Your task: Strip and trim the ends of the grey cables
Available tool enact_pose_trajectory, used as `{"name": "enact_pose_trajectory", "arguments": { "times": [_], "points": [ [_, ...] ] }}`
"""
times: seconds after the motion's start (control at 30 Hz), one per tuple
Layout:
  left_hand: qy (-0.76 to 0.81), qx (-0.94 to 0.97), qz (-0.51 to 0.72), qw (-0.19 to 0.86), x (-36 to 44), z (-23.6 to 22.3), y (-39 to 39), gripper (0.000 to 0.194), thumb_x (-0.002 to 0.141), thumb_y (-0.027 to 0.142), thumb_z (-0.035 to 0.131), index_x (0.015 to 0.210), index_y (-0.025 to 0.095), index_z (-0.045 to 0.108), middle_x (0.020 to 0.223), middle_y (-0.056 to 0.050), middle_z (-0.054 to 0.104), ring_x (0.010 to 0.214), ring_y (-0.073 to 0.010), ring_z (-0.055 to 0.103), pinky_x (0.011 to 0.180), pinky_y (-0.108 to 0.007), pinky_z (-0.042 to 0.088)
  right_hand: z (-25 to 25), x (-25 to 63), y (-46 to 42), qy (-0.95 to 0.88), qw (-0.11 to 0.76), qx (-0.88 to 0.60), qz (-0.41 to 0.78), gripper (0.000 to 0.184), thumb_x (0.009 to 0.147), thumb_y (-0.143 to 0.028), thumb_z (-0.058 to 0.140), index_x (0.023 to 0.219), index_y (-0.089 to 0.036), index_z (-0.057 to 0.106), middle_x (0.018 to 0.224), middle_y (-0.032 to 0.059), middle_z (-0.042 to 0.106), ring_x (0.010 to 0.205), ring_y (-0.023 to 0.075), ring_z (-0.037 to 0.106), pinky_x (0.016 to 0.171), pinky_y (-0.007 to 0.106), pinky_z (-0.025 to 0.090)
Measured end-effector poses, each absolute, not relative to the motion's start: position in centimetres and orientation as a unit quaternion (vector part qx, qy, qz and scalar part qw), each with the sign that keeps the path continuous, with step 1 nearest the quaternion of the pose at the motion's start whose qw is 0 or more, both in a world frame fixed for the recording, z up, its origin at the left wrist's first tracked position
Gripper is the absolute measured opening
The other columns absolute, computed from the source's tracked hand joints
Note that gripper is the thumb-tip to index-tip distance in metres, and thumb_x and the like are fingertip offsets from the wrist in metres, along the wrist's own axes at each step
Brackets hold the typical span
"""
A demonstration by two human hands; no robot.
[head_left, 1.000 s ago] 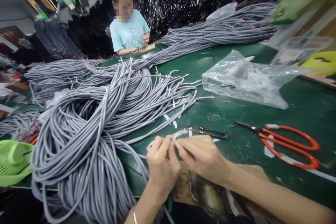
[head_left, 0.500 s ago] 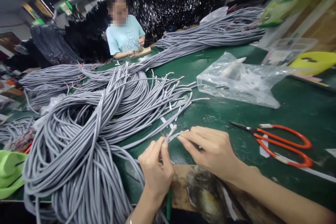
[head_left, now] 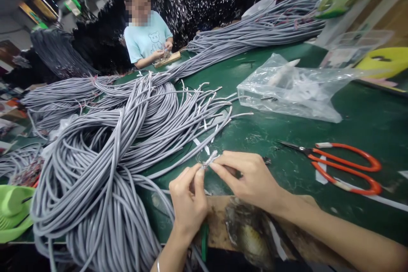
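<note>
- The left hand's thumb and forefinger are pinched together on the lower end of a small, whitish, strip-like piece with fine loose strands.
- The right hand's thumb and forefinger grasp the same piece at its other end, so it sits between the two sets of fingertips, just above the counter; how its ends are finished is too small to tell.
- Below the right wrist lies a worn brown wooden board at the near edge, bearing a rounded, dark and yellowish lump whose nature I cannot tell.
- Just beyond the fingers, narrow white strips lie on the dark green counter.
- Left of the hands spreads a large looped heap of grey, round cables, many cut ends pointing toward the right.
- To the right rest scissors with long orange handles, points facing left.
- Farther back is a crumpled clear plastic bag with whitish contents.
- At the far side, a person in a light blue T-shirt works with both hands over a pale wooden block.
</note>
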State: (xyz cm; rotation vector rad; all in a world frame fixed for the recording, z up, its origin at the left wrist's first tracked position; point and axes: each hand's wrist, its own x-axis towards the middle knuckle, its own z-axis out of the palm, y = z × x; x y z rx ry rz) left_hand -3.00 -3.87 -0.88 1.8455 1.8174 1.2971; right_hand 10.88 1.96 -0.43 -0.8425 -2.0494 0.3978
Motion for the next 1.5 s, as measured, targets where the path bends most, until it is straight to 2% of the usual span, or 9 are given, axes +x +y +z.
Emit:
{"name": "enact_pose_trajectory", "arguments": {
  "times": [0.1, 0.2, 0.33, 0.5, 0.67, 0.83, 0.93, 1.37, 1.5],
  "points": [
    [0.614, 0.599, 0.470, 0.208, -3.1, -0.3, -3.5, 0.027, 0.086, 0.025, 0.044, 0.080, 0.014, 0.068, 0.070, -0.005, 0.067, 0.065, -0.0158, 0.062, 0.060, -0.023, 0.047, -0.5, 10.6, 2.0, -0.810, 0.422, -0.320, 0.252, 0.032, 0.087, -0.022, 0.045, 0.059, -0.015, 0.060, 0.048, -0.0023, 0.048, 0.042, 0.0078, 0.039, 0.044, 0.021, 0.030],
    [0.609, 0.573, 0.489, 0.248, -3.2, -0.1, -3.3, 0.029, 0.085, 0.027, 0.045, 0.077, 0.014, 0.069, 0.065, -0.003, 0.065, 0.060, -0.0144, 0.059, 0.057, -0.022, 0.046, -0.6, 10.4, 1.8, -0.810, 0.459, -0.282, 0.234, 0.028, 0.086, -0.019, 0.046, 0.063, -0.014, 0.062, 0.049, -0.0013, 0.052, 0.043, 0.0083, 0.041, 0.045, 0.021, 0.032],
    [0.616, 0.554, 0.503, 0.248, -3.2, -0.4, -3.4, 0.027, 0.084, 0.027, 0.046, 0.074, 0.013, 0.068, 0.064, -0.003, 0.065, 0.059, -0.0138, 0.057, 0.056, -0.021, 0.045, -0.8, 10.2, 2.1, -0.813, 0.485, -0.257, 0.192, 0.026, 0.084, -0.017, 0.048, 0.062, -0.013, 0.061, 0.051, 0.0001, 0.055, 0.045, 0.0089, 0.045, 0.047, 0.021, 0.033],
    [0.625, 0.583, 0.475, 0.208, -3.2, -0.9, -3.4, 0.026, 0.084, 0.024, 0.045, 0.080, 0.013, 0.068, 0.073, -0.006, 0.069, 0.065, -0.0162, 0.061, 0.061, -0.024, 0.046, -0.2, 9.7, 1.5, -0.802, 0.470, -0.303, 0.210, 0.029, 0.086, -0.018, 0.046, 0.060, -0.016, 0.058, 0.048, -0.0025, 0.047, 0.041, 0.0076, 0.038, 0.043, 0.021, 0.030],
    [0.672, 0.506, 0.496, 0.218, -3.8, -0.9, -2.5, 0.027, 0.082, 0.027, 0.047, 0.072, 0.013, 0.068, 0.061, -0.003, 0.065, 0.053, -0.0125, 0.056, 0.050, -0.021, 0.042, 0.5, 8.8, -1.3, -0.841, 0.523, -0.079, 0.112, 0.039, 0.090, -0.021, 0.033, 0.057, -0.021, 0.054, 0.042, -0.0039, 0.043, 0.039, 0.0096, 0.037, 0.043, 0.026, 0.025],
    [0.635, 0.426, 0.571, 0.299, -3.7, -0.7, -2.2, 0.027, 0.075, 0.034, 0.057, 0.078, 0.010, 0.069, 0.054, -0.001, 0.061, 0.042, -0.0085, 0.050, 0.041, -0.018, 0.040, -0.2, 9.6, 0.3, -0.810, 0.493, -0.294, 0.116, 0.024, 0.086, -0.016, 0.046, 0.066, -0.016, 0.059, 0.050, -0.0022, 0.051, 0.042, 0.0072, 0.042, 0.048, 0.021, 0.033],
    [0.617, 0.404, 0.592, 0.323, -3.3, -0.6, -2.4, 0.022, 0.067, 0.031, 0.066, 0.072, 0.010, 0.070, 0.055, -0.001, 0.062, 0.040, -0.0081, 0.051, 0.042, -0.019, 0.044, -0.5, 10.1, 1.6, -0.808, 0.466, -0.347, 0.101, 0.027, 0.087, -0.020, 0.046, 0.065, -0.016, 0.061, 0.049, -0.0023, 0.050, 0.041, 0.0072, 0.040, 0.047, 0.021, 0.032],
    [0.602, 0.518, 0.560, 0.236, -3.2, -0.8, -3.0, 0.011, 0.069, 0.023, 0.065, 0.074, 0.015, 0.072, 0.060, -0.003, 0.064, 0.049, -0.0105, 0.055, 0.046, -0.021, 0.045, 0.2, 9.9, 1.0, -0.794, 0.463, -0.335, 0.209, 0.033, 0.086, -0.019, 0.043, 0.055, -0.017, 0.052, 0.045, -0.0041, 0.041, 0.040, 0.0072, 0.036, 0.043, 0.021, 0.028],
    [0.645, 0.509, 0.529, 0.214, -3.1, -1.3, -2.6, 0.011, 0.069, 0.023, 0.065, 0.072, 0.015, 0.072, 0.064, -0.004, 0.068, 0.058, -0.0139, 0.061, 0.055, -0.023, 0.048, 0.5, 9.5, -1.1, -0.849, 0.495, -0.129, 0.131, 0.033, 0.087, -0.019, 0.038, 0.059, -0.020, 0.055, 0.044, -0.0038, 0.045, 0.040, 0.0089, 0.037, 0.044, 0.025, 0.027]
  ]
}}
